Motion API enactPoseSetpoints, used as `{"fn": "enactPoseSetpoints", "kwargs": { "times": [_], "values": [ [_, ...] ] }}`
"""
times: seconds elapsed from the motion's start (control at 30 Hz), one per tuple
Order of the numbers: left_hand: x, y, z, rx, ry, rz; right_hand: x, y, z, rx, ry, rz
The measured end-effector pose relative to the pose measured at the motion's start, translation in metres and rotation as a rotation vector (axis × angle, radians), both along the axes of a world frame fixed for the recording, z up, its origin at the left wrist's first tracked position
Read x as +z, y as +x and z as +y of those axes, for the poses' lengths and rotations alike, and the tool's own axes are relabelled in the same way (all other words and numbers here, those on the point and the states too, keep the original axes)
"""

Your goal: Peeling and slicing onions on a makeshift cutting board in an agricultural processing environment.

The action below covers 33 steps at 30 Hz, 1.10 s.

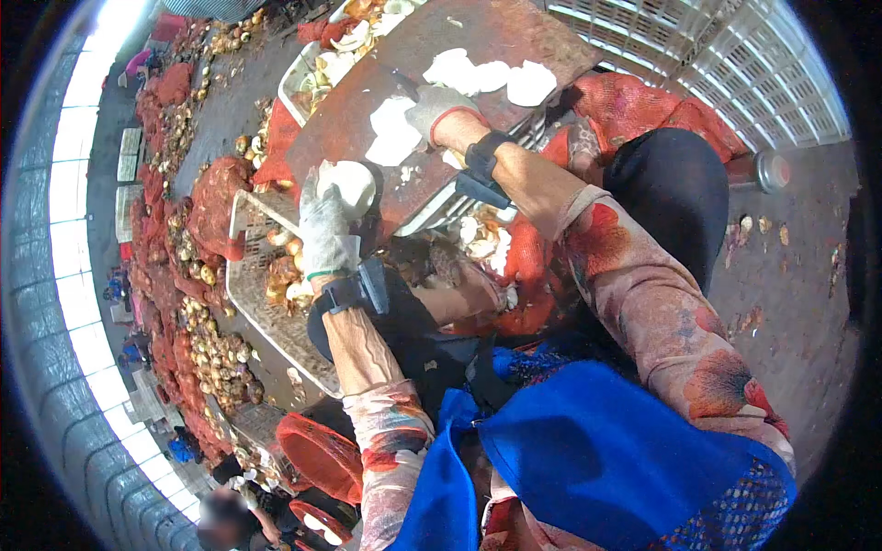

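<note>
A reddish-brown board [487, 41] lies in front of me. At its left edge, my gloved left hand [323, 230] is closed around a peeled white onion [353, 187]. Farther right over the board, my gloved right hand [445, 110] grips a knife [401, 81], its dark blade pointing up and left. Beside that hand lie overexposed white onion pieces [393, 119], and more white pieces [531, 84] rest farther back on the board. Glare hides their exact cut.
A pale crate [235, 294] with unpeeled onions stands left of my knee. Large white crates [707, 55] rise at the far right, near a red mesh sack [634, 106]. Red stools [322, 455] and a person [230, 519] are at lower left. Sacks and loose onions [216, 354] line the left.
</note>
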State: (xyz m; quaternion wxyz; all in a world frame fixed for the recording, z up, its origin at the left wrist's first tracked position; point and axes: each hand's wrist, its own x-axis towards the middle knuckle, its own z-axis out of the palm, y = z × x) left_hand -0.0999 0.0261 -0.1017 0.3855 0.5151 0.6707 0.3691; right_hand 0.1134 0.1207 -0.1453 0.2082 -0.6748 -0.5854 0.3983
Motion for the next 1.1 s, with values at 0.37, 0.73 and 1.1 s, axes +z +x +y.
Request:
{"fn": "enactPoseSetpoints", "kwargs": {
  "times": [0.37, 0.73, 1.1],
  "values": [
    [-0.017, 0.032, 0.011, -0.010, -0.038, -0.552, 0.032, -0.013, -0.038, 0.359, 0.243, 0.022],
    [-0.001, 0.022, -0.007, -0.136, 0.112, -0.085, 0.008, -0.033, -0.036, 0.372, 0.302, -0.036],
    [0.052, -0.006, 0.016, 0.213, 0.218, -1.184, 0.084, -0.033, -0.023, 0.173, 0.312, 0.326]
  ]
}}
